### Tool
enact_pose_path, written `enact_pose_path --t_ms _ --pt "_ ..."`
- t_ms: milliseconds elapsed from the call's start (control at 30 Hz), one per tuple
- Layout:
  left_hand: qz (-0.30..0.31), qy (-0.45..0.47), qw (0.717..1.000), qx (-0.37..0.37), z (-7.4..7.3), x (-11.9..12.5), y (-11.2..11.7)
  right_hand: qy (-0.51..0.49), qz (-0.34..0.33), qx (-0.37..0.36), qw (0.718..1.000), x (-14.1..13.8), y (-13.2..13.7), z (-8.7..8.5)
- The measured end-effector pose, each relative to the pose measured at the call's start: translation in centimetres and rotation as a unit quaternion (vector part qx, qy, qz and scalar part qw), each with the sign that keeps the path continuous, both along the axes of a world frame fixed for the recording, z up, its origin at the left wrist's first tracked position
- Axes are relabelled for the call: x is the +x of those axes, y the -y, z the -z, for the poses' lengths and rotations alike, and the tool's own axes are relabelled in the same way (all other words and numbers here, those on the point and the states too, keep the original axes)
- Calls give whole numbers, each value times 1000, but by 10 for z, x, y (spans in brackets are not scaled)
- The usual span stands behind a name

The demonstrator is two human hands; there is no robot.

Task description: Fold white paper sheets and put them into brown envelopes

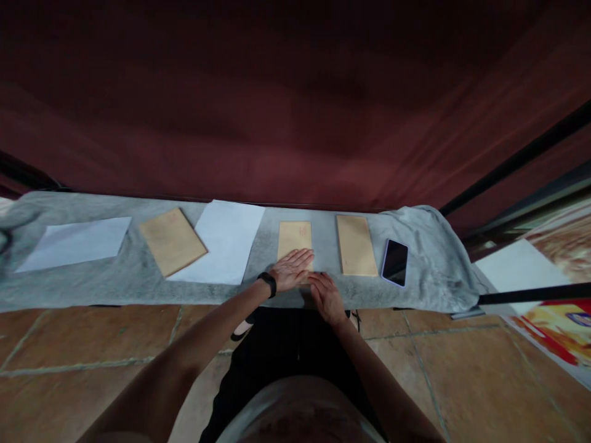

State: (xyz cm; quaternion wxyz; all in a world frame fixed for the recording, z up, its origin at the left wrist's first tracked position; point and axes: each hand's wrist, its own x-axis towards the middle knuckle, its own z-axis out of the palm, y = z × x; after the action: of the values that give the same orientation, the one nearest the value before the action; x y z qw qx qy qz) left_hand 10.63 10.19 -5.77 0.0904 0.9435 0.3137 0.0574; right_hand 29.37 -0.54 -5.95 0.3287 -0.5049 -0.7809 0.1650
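A brown paper envelope [295, 232] with faint red print near its top right lies upright in front of me on the grey cloth. My left hand [292, 268], with a black band on the wrist, rests flat across its lower half, fingers stretched to the right. At the envelope's near end is my right hand [327, 296], its fingers bent together over the bottom edge. Both hands cover that end, so its fold or flap is hidden. To the right lies a stack of brown envelopes [357, 246].
A phone [395, 263] lies right of the stack. Leftward are white paper sheets [231, 240], more brown envelopes [173, 242] overlapping them, and another white sheet [78, 243]. The narrow bench's grey cloth [434, 264] hangs at the front edge; a dark red curtain [277, 123] stands behind.
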Motion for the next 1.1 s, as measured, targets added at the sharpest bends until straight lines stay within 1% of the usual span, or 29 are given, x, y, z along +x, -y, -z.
enact_pose_path --t_ms 167,267,333,367,433,500,567,667,800,933,1033,1100 --pt "24 6 1000 8 -4 -17 39 -30 24 -11 999 1 -1 3" --pt "43 1 999 10 -6 -25 60 -54 40 -17 998 2 -9 5" --pt "49 -7 999 11 -6 -29 70 -31 20 -22 999 0 -19 4" --pt "48 -11 999 12 -6 -31 73 2 -5 -28 1000 -2 -26 3" --pt "42 -18 999 10 -4 -32 76 91 -55 -42 993 -7 -39 1" --pt "44 -20 999 5 -4 -32 75 179 -88 -50 979 -12 -55 -1" --pt "54 -18 998 0 -4 -33 74 238 -100 -50 965 -16 -72 -3" --pt "67 -13 998 -7 -7 -33 72 278 -102 -44 954 -19 -100 -4" --pt "75 -2 997 -30 -10 -33 70 272 -95 -33 957 -23 -134 0" --pt "76 9 995 -61 -10 -32 68 217 -61 -24 974 -31 -161 7" --pt "76 26 994 -79 -10 -32 68 177 -42 -28 983 -37 -171 10" --pt "75 34 993 -82 -10 -32 67 165 -54 -29 984 -39 -170 11"
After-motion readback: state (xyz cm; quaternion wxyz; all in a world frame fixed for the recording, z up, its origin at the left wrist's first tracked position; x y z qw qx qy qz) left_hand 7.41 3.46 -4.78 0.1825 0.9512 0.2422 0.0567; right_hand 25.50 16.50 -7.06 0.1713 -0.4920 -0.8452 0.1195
